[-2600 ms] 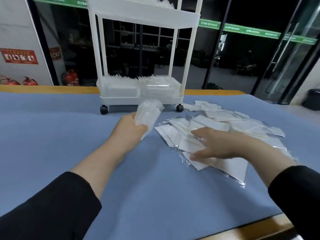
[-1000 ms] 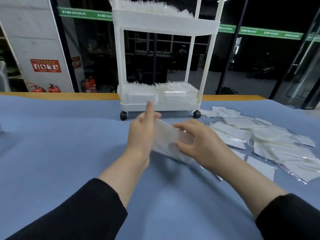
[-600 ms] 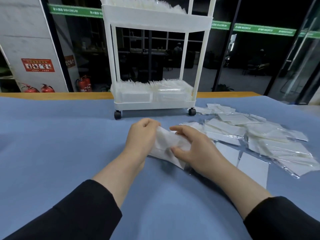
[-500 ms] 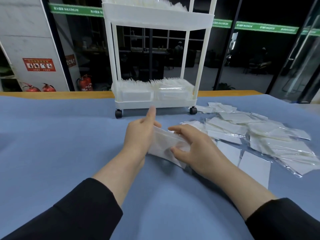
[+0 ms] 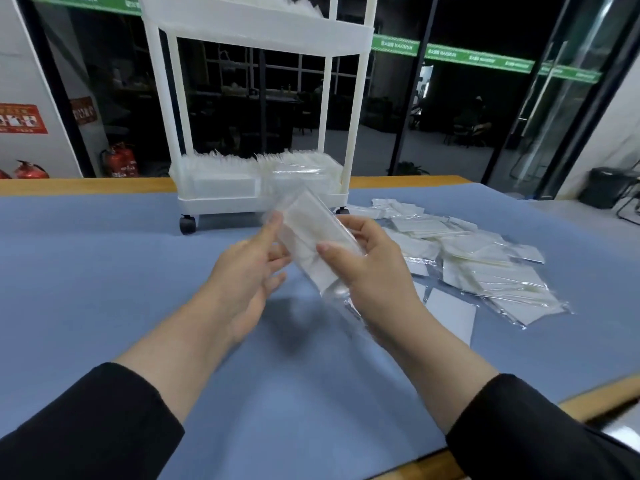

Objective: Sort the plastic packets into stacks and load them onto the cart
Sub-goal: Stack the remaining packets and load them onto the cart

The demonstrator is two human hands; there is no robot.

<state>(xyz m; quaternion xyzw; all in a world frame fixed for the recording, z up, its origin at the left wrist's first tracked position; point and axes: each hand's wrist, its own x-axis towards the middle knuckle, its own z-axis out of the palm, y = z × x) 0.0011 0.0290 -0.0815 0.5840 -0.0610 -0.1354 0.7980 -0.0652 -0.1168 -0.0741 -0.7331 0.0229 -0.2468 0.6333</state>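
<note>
A stack of clear plastic packets is lifted above the blue table cover, tilted, in front of the white cart. My right hand grips the stack, thumb on its near face and fingers curled behind. My left hand touches the stack's left edge with straight fingers. A loose pile of packets lies on the cover to the right. The cart's bottom tray holds rows of packets, and its upper tray is filled too.
The cart stands on small black wheels at the back of the blue cover. A wooden table edge runs along the front right. Glass walls and red fire extinguishers stand beyond the table.
The stack has risen off the table cover and now hangs tilted in the air. My right hand has closed round it, and my left hand has opened beside it.
</note>
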